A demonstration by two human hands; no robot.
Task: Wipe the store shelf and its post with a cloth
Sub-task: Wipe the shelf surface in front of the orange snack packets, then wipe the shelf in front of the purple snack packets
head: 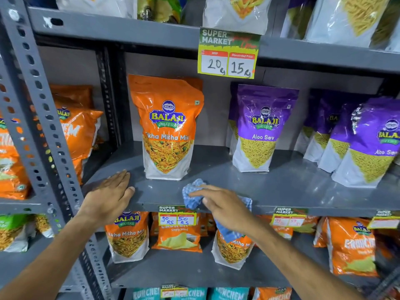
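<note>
We're mid-shelf (281, 187): right hand (225, 207), fingers spread, presses the blue checked cloth (191, 194) at the front edge, left hand (108, 197) flat with fingers together, slotted post (41, 118) likely undone.

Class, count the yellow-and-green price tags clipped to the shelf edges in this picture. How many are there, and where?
6: one large tag on the upper edge; three on the middle edge; two at the bottom edge, partly hidden.
</note>
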